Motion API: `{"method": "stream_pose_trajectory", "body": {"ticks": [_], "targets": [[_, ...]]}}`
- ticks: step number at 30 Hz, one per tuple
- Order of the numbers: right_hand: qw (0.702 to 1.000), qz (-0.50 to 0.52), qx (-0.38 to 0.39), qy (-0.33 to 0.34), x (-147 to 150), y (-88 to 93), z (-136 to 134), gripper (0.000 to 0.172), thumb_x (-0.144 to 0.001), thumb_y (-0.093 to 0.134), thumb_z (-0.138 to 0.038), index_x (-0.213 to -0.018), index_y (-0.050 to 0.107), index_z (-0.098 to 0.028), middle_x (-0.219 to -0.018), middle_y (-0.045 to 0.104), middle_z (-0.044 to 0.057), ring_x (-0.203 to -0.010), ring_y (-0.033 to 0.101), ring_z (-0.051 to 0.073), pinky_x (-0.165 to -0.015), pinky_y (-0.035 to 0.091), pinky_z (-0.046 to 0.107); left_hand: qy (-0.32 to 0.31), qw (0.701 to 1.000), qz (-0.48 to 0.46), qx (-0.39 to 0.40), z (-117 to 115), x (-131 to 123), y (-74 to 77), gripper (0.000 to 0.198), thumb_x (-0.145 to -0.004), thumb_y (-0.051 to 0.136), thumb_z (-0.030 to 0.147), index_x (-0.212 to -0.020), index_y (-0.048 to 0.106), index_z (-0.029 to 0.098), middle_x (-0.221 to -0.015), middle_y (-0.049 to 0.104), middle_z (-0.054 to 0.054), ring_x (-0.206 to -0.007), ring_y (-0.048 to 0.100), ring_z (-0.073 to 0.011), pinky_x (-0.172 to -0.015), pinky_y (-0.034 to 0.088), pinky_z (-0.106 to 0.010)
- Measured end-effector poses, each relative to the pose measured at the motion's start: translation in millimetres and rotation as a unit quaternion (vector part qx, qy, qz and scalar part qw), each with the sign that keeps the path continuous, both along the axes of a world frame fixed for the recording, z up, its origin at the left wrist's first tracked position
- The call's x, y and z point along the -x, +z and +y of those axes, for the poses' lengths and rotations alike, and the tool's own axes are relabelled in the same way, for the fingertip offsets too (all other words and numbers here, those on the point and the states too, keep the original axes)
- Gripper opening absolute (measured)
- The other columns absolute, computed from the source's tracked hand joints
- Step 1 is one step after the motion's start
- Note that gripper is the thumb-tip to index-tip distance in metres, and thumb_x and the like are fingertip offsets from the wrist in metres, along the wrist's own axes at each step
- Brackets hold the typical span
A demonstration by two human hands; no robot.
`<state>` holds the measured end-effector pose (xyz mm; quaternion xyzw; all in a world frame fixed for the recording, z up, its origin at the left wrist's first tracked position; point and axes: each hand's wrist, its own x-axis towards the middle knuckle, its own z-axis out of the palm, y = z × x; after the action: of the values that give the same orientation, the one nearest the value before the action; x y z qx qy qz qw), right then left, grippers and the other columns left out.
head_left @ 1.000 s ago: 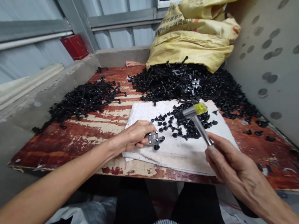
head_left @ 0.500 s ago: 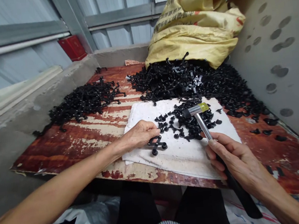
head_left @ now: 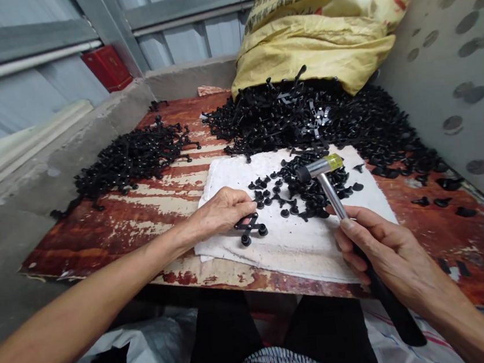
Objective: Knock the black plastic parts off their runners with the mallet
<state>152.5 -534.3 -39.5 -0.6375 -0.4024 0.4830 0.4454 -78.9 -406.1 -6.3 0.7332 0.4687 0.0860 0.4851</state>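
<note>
Turned since a second ago, a black linkage (head_left: pixel 250 226) is pinched in the left hand (head_left: pixel 224 211), over a white cloth (head_left: pixel 285 249) on the red counter (head_left: pixel 95 239); contact with the cloth cannot be told. A hammer (head_left: pixel 332 195) is gripped in the right hand (head_left: pixel 386 242), its head above loose black parts (head_left: pixel 311 198).

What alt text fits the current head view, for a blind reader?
A person's left hand holds a black jointed linkage over a white cloth while the right hand holds a black-handled metal hammer. Small black parts are heaped on the cloth and the worn red-brown tabletop, near a yellow printed sack.
</note>
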Motion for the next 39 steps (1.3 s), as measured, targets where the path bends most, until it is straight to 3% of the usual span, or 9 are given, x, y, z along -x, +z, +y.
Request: {"method": "stream_pose_trajectory", "body": {"ticks": [20, 30, 35, 37, 39], "targets": [[1.000, 0.003, -0.004, 0.000, 0.4, 0.4, 0.4, 0.049, -0.073, 0.063, -0.067, -0.092, 0.051, -0.023, -0.056, 0.046, -0.007, -0.035, 0.038, 0.008, -0.029, 0.034, 0.020, -0.029, 0.999, 0.031, -0.027, 2.1, -1.3, 5.9, 0.026, -0.083, 0.051, 0.029, -0.062, 0.054, 0.015, -0.051, 0.045, 0.004, -0.045, 0.034, -0.0052, -0.045, 0.025, -0.020], [1.000, -0.022, -0.011, 0.014, -2.3, -2.0, -1.4, 0.044, -0.081, 0.057, -0.062, -0.102, 0.055, -0.023, -0.055, 0.046, -0.006, -0.037, 0.039, 0.009, -0.030, 0.036, 0.021, -0.063, 0.994, 0.059, -0.068, 5.1, -1.2, 6.1, 0.025, -0.083, 0.050, 0.027, -0.061, 0.051, 0.016, -0.051, 0.044, 0.005, -0.047, 0.036, -0.0063, -0.047, 0.027, -0.020], [0.992, -0.109, -0.032, 0.054, -3.5, -4.3, -0.6, 0.049, -0.089, 0.049, -0.056, -0.121, 0.058, -0.020, -0.050, 0.043, -0.007, -0.036, 0.038, 0.011, -0.031, 0.034, 0.021, -0.089, 0.987, 0.088, -0.099, 9.5, -3.7, 14.8, 0.030, -0.082, 0.051, 0.022, -0.053, 0.043, 0.017, -0.048, 0.037, 0.006, -0.046, 0.031, -0.0062, -0.046, 0.022, -0.022], [0.977, -0.183, -0.081, 0.074, 0.6, 0.8, 0.2, 0.048, -0.092, 0.047, -0.048, -0.127, 0.059, -0.018, -0.050, 0.045, -0.006, -0.038, 0.041, 0.012, -0.035, 0.038, 0.022, -0.092, 0.987, 0.095, -0.095, 10.9, -5.7, 19.2, 0.032, -0.080, 0.053, 0.020, -0.049, 0.042, 0.017, -0.047, 0.035, 0.006, -0.045, 0.029, -0.0060, -0.046, 0.019, -0.023], [0.951, -0.249, -0.156, 0.092, 7.4, 9.3, 0.2, 0.047, -0.092, 0.046, -0.038, -0.133, 0.057, -0.017, -0.059, 0.057, -0.001, -0.046, 0.052, 0.014, -0.046, 0.049, 0.024, -0.089, 0.988, 0.093, -0.088, 11.8, -6.6, 21.7, 0.032, -0.079, 0.053, 0.020, -0.049, 0.043, 0.017, -0.046, 0.036, 0.005, -0.044, 0.029, -0.0062, -0.046, 0.019, -0.023]]}}
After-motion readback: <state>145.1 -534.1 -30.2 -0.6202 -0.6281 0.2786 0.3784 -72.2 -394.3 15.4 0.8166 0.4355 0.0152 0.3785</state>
